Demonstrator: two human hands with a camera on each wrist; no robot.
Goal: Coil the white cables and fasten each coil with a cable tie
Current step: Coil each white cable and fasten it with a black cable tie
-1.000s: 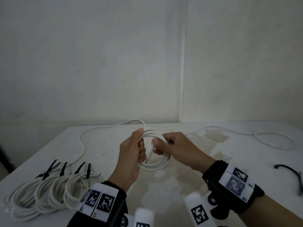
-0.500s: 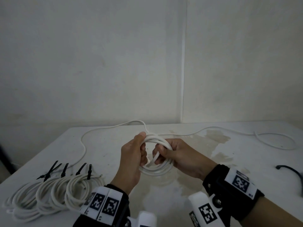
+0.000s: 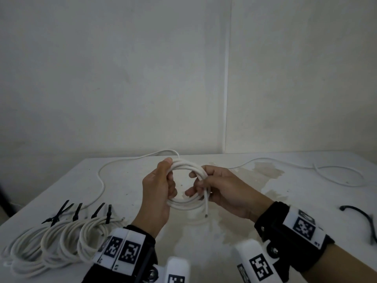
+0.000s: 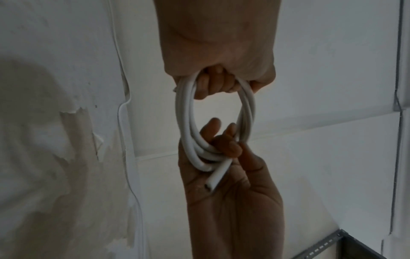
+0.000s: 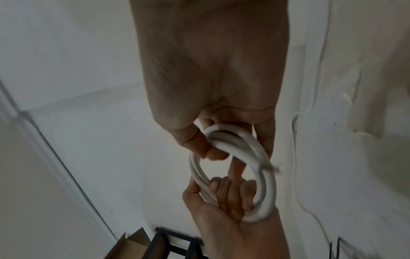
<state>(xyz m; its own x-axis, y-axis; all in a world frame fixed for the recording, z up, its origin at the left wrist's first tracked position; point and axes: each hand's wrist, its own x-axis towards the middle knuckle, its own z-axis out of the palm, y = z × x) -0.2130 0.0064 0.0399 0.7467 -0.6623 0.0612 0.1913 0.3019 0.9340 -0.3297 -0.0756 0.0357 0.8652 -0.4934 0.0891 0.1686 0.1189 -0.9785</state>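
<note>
A coil of white cable [image 3: 188,167] hangs between both hands above the middle of the white table [image 3: 126,180]. My left hand [image 3: 161,184] grips the coil's left side, fingers curled through the loop [image 4: 213,84]. My right hand [image 3: 206,184] holds the right side, thumb over the strands [image 5: 213,150]. The cable's cut end [image 3: 206,215] hangs down below the right hand and shows over the palm [image 4: 210,185] in the left wrist view. A black cable tie [image 3: 365,219] lies at the table's right edge.
Several finished coils [image 3: 61,242] with black ties [image 3: 75,211] lie at the front left. One loose white cable [image 3: 102,176] curves across the left of the table, another [image 3: 336,176] across the back right. A stained patch [image 3: 265,170] marks the table.
The right hand has brought the cable's last stretch round onto the coil. The free end now hangs down below that hand. The coil sits slightly more upright between the hands.
</note>
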